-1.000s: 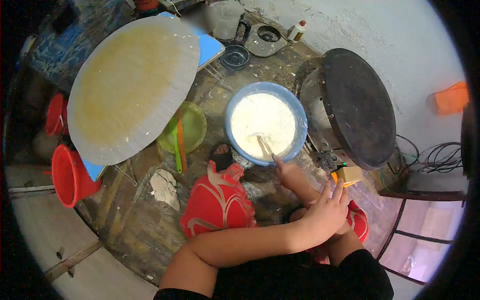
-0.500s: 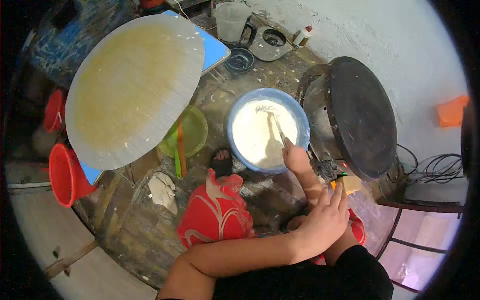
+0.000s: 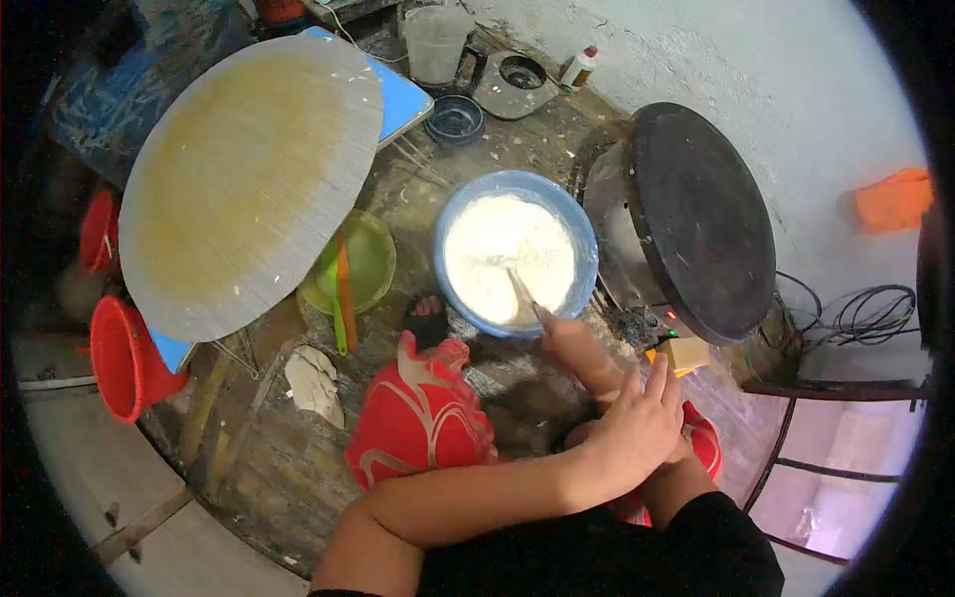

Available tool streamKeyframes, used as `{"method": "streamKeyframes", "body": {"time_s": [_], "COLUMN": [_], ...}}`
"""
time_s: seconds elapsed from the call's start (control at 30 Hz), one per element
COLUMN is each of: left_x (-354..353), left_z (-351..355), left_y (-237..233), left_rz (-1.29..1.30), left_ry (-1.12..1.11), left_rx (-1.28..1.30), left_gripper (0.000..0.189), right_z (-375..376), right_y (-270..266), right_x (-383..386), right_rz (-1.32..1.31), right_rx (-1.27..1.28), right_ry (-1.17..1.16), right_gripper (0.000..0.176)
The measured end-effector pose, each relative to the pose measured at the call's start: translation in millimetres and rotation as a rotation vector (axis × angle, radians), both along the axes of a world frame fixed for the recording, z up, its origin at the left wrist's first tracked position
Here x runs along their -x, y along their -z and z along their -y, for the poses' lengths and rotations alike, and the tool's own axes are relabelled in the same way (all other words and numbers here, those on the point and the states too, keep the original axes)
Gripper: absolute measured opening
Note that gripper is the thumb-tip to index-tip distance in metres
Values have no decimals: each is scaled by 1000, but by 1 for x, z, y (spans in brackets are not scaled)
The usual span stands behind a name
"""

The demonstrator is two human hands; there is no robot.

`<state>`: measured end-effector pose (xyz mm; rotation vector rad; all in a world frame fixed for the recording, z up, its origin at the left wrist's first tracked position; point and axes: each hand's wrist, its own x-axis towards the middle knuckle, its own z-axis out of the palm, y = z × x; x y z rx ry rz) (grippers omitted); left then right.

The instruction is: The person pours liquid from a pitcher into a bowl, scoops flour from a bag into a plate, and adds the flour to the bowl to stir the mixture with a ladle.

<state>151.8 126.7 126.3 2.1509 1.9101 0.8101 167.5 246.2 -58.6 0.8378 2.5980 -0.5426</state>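
Inside the blue basin [image 3: 443, 257], the white mixture [image 3: 482, 234] probably wants slow, deep strokes from the right hand [image 3: 563, 336], wrapped round the stirring tool [image 3: 520, 289]; the left hand [image 3: 637, 430] lies open across the right forearm [image 3: 600, 377].

Uneven light fell around the blue basin [image 3: 517, 180] under strong wide-angle distortion.
The white mixture [image 3: 482, 249] inside the basin shone brightest, nearly without detail; the wall [image 3: 786, 109] to its right was pale, while the far left sank into dimness. Shadow darkened the floor [image 3: 532, 403] on its near side; slight blur softened the right hand [image 3: 577, 350] beside it. Far to its lower right, violet glare washed the panels [image 3: 846, 476]. Edges bowed toward a black surround.
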Motion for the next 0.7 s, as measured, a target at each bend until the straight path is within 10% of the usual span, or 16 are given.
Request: {"method": "streamKeyframes", "body": {"time_s": [0.17, 0.33, 0.7], "left_x": [-1, -4, 0], "left_z": [4, 3, 4], "left_y": [-3, -2, 0], "left_rz": [-68, -54, -29], "left_ry": [18, 9, -13], "left_rx": [24, 28, 40], "left_gripper": [35, 34, 33], "right_z": [-6, 20, -1], "right_y": [-4, -73, 30], "right_x": [-42, -32, -23], "right_rz": [-370, 156, -367], "right_rx": [21, 36, -38], "right_ry": [-145, 3, 21], "right_gripper": [39, 37, 42]}}
